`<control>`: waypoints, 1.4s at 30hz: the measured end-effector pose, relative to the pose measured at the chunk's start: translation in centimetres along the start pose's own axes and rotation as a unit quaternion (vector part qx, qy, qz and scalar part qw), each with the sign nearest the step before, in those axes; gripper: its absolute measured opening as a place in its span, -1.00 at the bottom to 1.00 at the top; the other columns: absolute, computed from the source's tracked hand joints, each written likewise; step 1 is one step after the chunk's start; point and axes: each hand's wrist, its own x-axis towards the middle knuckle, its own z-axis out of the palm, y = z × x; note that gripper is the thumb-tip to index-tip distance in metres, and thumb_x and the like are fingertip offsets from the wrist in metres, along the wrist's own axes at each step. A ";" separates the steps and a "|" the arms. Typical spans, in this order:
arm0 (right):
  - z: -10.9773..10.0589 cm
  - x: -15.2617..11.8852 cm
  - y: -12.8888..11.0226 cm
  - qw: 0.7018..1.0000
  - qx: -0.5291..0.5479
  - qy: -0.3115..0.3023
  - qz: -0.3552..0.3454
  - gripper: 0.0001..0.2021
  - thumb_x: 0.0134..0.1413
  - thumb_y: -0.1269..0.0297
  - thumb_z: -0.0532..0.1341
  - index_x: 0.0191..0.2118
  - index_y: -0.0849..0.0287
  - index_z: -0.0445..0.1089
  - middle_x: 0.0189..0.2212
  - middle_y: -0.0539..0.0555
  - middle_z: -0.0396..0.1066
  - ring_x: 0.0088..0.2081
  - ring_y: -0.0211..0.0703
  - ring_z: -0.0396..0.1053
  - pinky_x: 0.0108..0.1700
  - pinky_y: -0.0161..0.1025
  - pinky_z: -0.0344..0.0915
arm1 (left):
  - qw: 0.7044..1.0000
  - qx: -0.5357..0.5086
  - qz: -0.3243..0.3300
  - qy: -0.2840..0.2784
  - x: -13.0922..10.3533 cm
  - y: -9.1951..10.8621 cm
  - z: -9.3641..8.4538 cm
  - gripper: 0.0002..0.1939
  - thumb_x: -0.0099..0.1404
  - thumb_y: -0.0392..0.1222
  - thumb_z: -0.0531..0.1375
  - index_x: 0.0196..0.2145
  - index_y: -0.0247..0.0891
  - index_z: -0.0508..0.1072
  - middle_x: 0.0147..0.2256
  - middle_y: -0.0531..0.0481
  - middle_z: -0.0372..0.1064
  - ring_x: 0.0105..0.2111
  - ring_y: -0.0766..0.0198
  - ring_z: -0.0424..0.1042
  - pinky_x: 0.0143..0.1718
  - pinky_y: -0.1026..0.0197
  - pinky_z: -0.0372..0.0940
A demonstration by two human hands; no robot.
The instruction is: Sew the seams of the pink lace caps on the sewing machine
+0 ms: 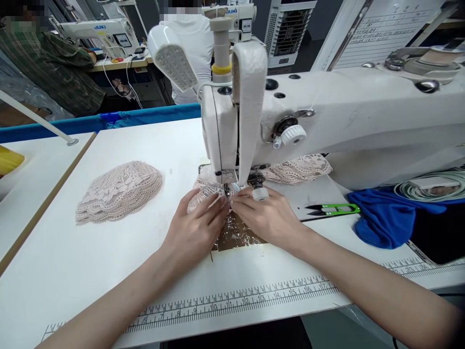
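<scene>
A piece of pale pink lace (199, 188) lies under the needle and presser foot (227, 190) of a white sewing machine (250, 111). My left hand (198, 218) presses on this lace just left of the foot, its fingers bent and close together. From the right, my right hand (271, 215) grips the lace near the foot, thumb and fingers drawn together. Both hands' fingertips are partly hidden by the lace and machine parts. Further left on the table rests a stack of pink lace pieces (119, 191). More lace (300, 168) lies behind the needle, under the machine arm.
Green thread snips (332, 209) lie right of my right hand, beside a blue cloth (385, 215) and a dark phone (439, 235). A printed ruler (232, 303) runs along the table's front edge. Two people sit beyond the blue table edging (156, 115), near other sewing machines.
</scene>
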 end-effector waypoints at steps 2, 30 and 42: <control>-0.1 -0.2 -0.1 1.000 0.014 0.010 -0.012 -0.82 0.15 0.53 0.15 -0.28 0.22 0.49 -0.28 0.04 0.56 -0.27 -0.17 0.40 -0.17 -0.22 0.24 | 1.000 -0.009 -0.001 0.008 -0.3 0.5 -0.3 -0.70 0.35 -0.37 0.08 0.01 -0.29 0.44 -0.02 -0.10 0.48 0.02 0.14 0.44 0.21 -0.11 0.05; 0.4 0.2 -0.1 1.000 0.003 0.014 0.011 -0.76 0.26 0.39 0.10 -0.23 0.25 0.53 -0.32 0.10 0.57 -0.39 -0.18 0.40 -0.11 -0.15 0.26 | 0.999 -0.038 -0.016 0.006 0.1 -0.9 0.6 -0.71 0.38 -0.33 0.05 -0.01 -0.31 0.45 -0.02 -0.13 0.47 0.00 0.12 0.46 0.21 -0.16 0.01; 0.4 0.4 0.0 0.999 0.000 -0.027 0.030 -0.73 0.30 0.35 0.06 -0.20 0.27 0.52 -0.29 0.13 0.57 -0.22 -0.09 0.44 -0.07 -0.11 0.26 | 0.998 -0.057 -0.034 0.009 0.5 -1.4 1.1 -0.69 0.37 -0.31 0.05 0.01 -0.26 0.46 -0.01 -0.13 0.47 0.02 0.09 0.45 0.23 -0.19 -0.01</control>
